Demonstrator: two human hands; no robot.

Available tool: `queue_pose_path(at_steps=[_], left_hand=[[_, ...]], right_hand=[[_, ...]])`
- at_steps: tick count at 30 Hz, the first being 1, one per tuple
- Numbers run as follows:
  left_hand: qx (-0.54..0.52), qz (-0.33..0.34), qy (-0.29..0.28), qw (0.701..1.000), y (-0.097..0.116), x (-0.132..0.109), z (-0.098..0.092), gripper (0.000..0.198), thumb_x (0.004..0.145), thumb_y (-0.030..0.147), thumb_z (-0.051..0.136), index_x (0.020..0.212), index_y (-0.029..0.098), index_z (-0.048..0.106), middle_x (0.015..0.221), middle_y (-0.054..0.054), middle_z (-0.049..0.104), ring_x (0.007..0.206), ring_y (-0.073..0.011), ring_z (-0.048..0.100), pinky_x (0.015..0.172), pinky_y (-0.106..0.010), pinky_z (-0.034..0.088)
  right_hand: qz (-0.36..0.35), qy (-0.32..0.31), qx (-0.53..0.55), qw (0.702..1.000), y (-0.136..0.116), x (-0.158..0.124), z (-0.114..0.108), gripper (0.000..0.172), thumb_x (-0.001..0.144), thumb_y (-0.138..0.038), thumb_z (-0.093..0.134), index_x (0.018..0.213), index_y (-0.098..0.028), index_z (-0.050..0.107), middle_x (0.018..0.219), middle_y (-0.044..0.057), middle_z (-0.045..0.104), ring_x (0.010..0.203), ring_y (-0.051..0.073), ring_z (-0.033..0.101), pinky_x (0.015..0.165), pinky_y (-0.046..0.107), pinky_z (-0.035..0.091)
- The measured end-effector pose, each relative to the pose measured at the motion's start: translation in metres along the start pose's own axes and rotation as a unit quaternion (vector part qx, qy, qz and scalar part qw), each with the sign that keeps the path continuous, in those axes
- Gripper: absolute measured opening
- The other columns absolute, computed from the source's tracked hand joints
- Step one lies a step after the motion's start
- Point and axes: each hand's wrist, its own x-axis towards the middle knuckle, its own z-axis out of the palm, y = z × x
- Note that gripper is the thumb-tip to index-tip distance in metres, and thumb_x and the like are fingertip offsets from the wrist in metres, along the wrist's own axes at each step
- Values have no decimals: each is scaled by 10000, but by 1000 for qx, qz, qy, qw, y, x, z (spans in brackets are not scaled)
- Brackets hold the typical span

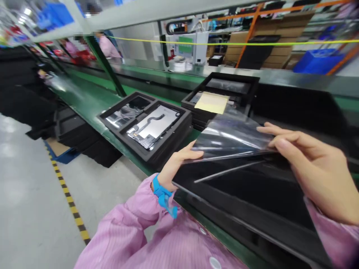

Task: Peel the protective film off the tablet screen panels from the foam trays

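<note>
Now, left hand (176,164) gripping clear film (228,135), right hand (316,160) likewise

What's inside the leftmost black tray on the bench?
At right, the tray holds a silver panel with a dark cable; at left, a glossy item too reflective to identify. Anything beneath is covered.

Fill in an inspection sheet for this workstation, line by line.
Surface: green bench, partly covered by trays.
Job's things: black panel with clear film partly raised above it; front tray holding a pale-backed panel.
Clutter: yellow sheet lying on the rear tray.
Hands: left hand holds the left edge of black panel and film; right hand pinches the film's right side.
Cables: dark ribbon across the pale-backed panel.
Surroundings: striped floor tape, cardboard boxes, blue bin.
</note>
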Motion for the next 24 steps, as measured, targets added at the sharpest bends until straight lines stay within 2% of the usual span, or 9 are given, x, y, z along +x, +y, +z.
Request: queue_pose_path(at_steps=[3, 5, 6, 8, 9, 11, 14, 17, 24], left_hand=[[50, 89, 20, 995, 38, -10, -19, 462, 769, 133, 614, 1228, 156, 569, 1068, -57, 712, 1112, -301, 623, 1039, -484, 432], [98, 231, 46, 967, 74, -6, -38, 567, 771, 87, 601, 1310, 207, 471, 1223, -15, 647, 1184, -254, 574, 1079, -448, 389], [151, 350, 79, 921, 93, -1, -51, 641, 759, 60, 605, 1351, 205, 407, 1296, -6, 599, 1212, -231, 547, 1091, -418, 374], [308, 561, 137, 756, 128, 18, -82, 767, 720, -19, 587, 1412, 134, 293, 1458, -26, 442, 1347, -179, 381, 1154, -325, 249], [409, 590, 171, 675, 142, 30, -100, 786, 696, -36, 597, 1410, 101, 297, 1502, -38, 377, 1387, -194, 307, 1168, -327, 196], [533, 546, 195, 616, 160, 58, -139, 708, 754, -18, 530, 1417, 144, 340, 1492, -14, 400, 1352, -270, 367, 1157, -431, 179], [529, 477, 75, 698, 167, 97, -195, 771, 666, -54, 505, 1389, 197, 405, 1522, 51, 347, 1441, -297, -34, 1141, -425, -116], [511, 455, 24, 729, 161, 123, -230, 758, 551, -43, 480, 1266, 201, 546, 1513, 42, 324, 1323, -245, -289, 1087, -384, -227], [502, 364, 71, 782, 162, 148, -247, 738, 417, 7, 457, 1128, 127, 617, 1335, -42, 570, 1334, -268, -216, 1061, -395, -236]], right_hand=[[-18, -53, -51, 997, 14, -9, -3, 288, 862, -515, 526, 1040, -311, 621, 1263, 13, 582, 1220, 261, 516, 1068, 511, 400], [-25, -79, -107, 991, 33, -14, -14, 312, 862, -543, 505, 1107, -367, 586, 1330, -18, 526, 1254, 255, 483, 1099, 519, 353], [-24, -92, -144, 985, 44, -16, -21, 311, 861, -549, 495, 1107, -379, 581, 1344, -31, 510, 1256, 254, 480, 1105, 524, 340], [-11, -126, -215, 968, 69, -23, -36, 330, 872, -541, 454, 1108, -350, 583, 1309, -14, 538, 1204, 255, 522, 1083, 515, 377], [-2, -160, -249, 955, 81, -28, -44, 347, 888, -517, 417, 1109, -310, 588, 1262, 18, 572, 1157, 255, 554, 1051, 499, 417], [23, -265, -304, 915, 101, -43, -56, 370, 926, -428, 333, 1048, -222, 615, 1117, 77, 639, 1039, 249, 610, 958, 451, 486], [56, -394, -335, 854, 117, -72, -63, 349, 941, -312, 315, 851, -198, 633, 893, 62, 665, 847, 211, 640, 801, 365, 519], [75, -384, -362, 846, 120, -93, -60, 321, 923, -231, 320, 848, -174, 626, 889, 89, 643, 845, 240, 623, 770, 399, 497], [-21, -455, -318, 832, 118, -123, -57, 293, 930, -209, 360, 774, -176, 606, 849, 56, 625, 957, 227, 562, 888, 420, 443]])
